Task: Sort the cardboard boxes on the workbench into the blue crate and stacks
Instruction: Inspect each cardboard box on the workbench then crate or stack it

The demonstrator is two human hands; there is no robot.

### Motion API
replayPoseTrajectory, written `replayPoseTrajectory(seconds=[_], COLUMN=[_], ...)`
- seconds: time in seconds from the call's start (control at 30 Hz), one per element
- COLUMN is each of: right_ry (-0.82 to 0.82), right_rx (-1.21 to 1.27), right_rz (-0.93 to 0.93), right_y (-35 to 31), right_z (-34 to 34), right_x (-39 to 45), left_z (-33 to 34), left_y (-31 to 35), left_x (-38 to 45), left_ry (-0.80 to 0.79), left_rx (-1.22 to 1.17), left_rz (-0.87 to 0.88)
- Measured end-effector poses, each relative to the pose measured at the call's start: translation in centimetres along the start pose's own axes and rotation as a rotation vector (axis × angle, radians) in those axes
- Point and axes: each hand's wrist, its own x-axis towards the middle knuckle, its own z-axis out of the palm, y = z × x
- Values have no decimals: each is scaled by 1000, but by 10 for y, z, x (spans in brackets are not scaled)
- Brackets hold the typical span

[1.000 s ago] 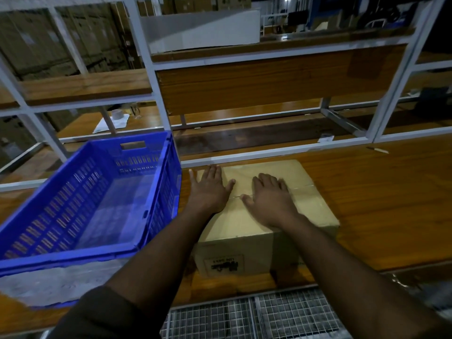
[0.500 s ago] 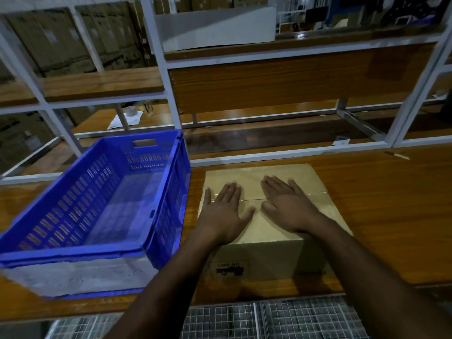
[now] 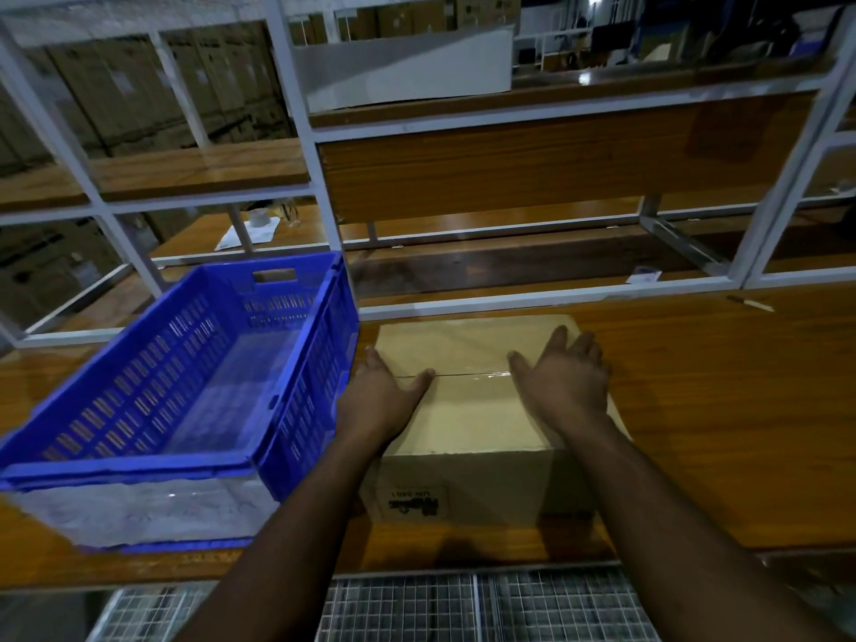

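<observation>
I'm at the pick-up step: my left hand (image 3: 377, 400) and right hand (image 3: 567, 386), fingers straight, flank the cardboard box (image 3: 468, 410) on the workbench (image 3: 718, 410) beside the blue crate (image 3: 185, 363); next needs a two-sided lift

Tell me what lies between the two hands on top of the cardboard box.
Only bare box top: the taped seam of the cardboard box runs from left hand to right hand, in the head view.

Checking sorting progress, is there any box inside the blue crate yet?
No, the crate holds no box; the one box sits beside it.
</observation>
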Motion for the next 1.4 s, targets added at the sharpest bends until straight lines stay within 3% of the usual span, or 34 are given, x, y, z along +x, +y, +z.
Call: replayPoseTrajectory(seconds=[0.23,0.37,0.5,0.73,0.9,0.97,1.07,1.2,1.3,1.4], right_ry=[163,356,467,542,627,562,474,366,193,76], right_rx=[249,376,540,581,380,336,347,263,137,118], right_rz=[9,0,70,116,-147,-243,-246,-216,-283,-333], right_y=[7,9,8,20,12,5,-3,-14,-26,-28], right_z=[-9,-25,-43,-46,-56,-61,-71,-75,-70,-70], right_x=[-2,-3,0,-8,-10,-12,-15,-4,6,13], left_z=[-7,-15,-17,-9,-21,-27,-38,-51,-55,-56], left_y=[3,20,29,25,36,38,36,40,46,50], left_x=[-16,-27,-26,-33,-30,-26,-18,-9,5,15], left_ry=[110,310,432,475,539,522,448,212,77,-93], left_rx=[-124,-352,-541,-552,-538,-436,-201,9,115,257], left_rz=[90,204,137,11,158,216,256,328,422,386])
